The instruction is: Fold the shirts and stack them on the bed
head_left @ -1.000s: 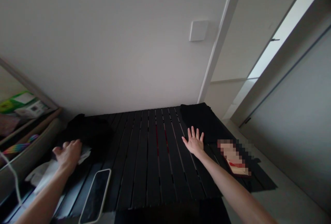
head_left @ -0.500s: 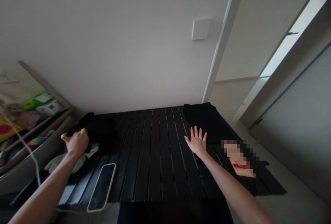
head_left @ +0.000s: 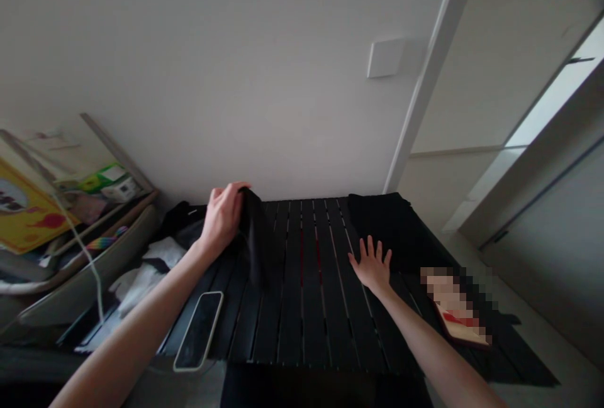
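Note:
My left hand pinches a piece of black cloth and holds it up over the left part of the black slatted table. The cloth hangs down from my fingers; its exact kind cannot be made out. Behind and below my left wrist lie more dark fabric and a crumpled grey-white cloth. My right hand rests flat on the slats with fingers spread, holding nothing. Just beyond it lies a folded black cloth.
A phone with a pale case lies at the table's near left edge. A partly pixelated flat item with a red edge sits at the right. A bin of packages stands left, with a white cable before it. A wall rises behind.
My left hand has moved right and up from the dark pile, now with black cloth hanging from it. The view has shifted slightly left. My right hand stays spread on the table.

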A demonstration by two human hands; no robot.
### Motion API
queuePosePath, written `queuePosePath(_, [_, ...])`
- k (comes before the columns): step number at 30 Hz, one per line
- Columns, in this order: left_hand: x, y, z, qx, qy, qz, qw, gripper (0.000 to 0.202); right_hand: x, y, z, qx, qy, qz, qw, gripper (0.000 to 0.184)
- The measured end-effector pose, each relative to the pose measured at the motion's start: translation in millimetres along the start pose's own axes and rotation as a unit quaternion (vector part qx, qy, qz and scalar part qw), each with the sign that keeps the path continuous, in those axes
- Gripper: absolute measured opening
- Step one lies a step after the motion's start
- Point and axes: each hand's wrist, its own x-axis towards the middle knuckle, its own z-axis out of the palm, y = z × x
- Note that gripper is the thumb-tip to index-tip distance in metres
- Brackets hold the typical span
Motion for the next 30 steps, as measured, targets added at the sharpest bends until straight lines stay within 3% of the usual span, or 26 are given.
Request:
queuePosePath(3, [-0.8, 32.9, 17.1, -0.076, -0.176, 0.115, 0.975, 0.033, -3.2, -1.1, 0.7, -0.015, 0.033, -0.003, 0.999, 0.072])
queuePosePath(6, [-20.8, 36.6, 50.0, -0.097, -0.334, 0.155, 0.925, 0.039, -4.7, -1.1, 1.6, -0.025, 0.051, -0.003, 0.998, 0.07])
queuePosePath(9, [-65.2, 11.2, 84.8, -0.03, -0.443, 0.056, 0.894, 0.055, -3.7, 0.0, 2.1, -0.022, 0.029, -0.001, 0.999, 0.072])
queuePosePath(12, [-126.3, -28.0, 105.5, 0.124, -0.545, -0.094, 0.824, 0.113, -2.7, 0.7, 2.9, -0.021, 0.028, -0.001, 0.999, 0.073])
queuePosePath(13, [-147.1, -41.5, 108.1, 0.161, -0.552, -0.118, 0.81, 0.125, -2.6, 0.7, 3.2, -0.02, 0.028, -0.002, 0.999, 0.073])
queuePosePath(15, [-184.1, -67.2, 107.7, 0.228, -0.497, -0.149, 0.824, 0.129, -2.5, 0.4, 3.6, -0.018, 0.03, -0.004, 0.999, 0.073])
queuePosePath(18, [-218.2, -98.7, 99.3, 0.204, -0.458, -0.202, 0.841, 0.084, -2.1, 0.4, 3.4, -0.016, 0.025, -0.005, 1.0, 0.074])
queuePosePath(20, [-225.1, -110.8, 93.0, 0.177, -0.435, -0.202, 0.859, 0.054, -2.0, 0.9, 2.6, -0.011, 0.014, -0.003, 1.0, 0.075])
queuePosePath(22, [-222.8, -112.4, 88.0, 0.165, -0.399, -0.19, 0.882, 0.04, -3.4, 0.6, 0.7, 0.003, -0.003, 0.0, 1.0, 0.074])
queuePosePath(25, [-214.0, -91.6, 82.9, 0.116, -0.348, -0.169, 0.915, 0.026, -11.3, -5.3, -6.1, 0.049, -0.037, 0.008, 0.998, 0.071])
queuePosePath(27, [-211.1, -63.7, 81.2, 0.061, -0.336, -0.131, 0.931, 0.021, -21.6, -15.1, -14.7, 0.096, -0.057, -0.007, 0.994, 0.068])
queuePosePath(30, [-214.7, -13.8, 81.1, -0.036, -0.36, -0.039, 0.931, 0.019, -42.7, -37.7, -31.7, 0.189, -0.101, -0.091, 0.972, 0.06])
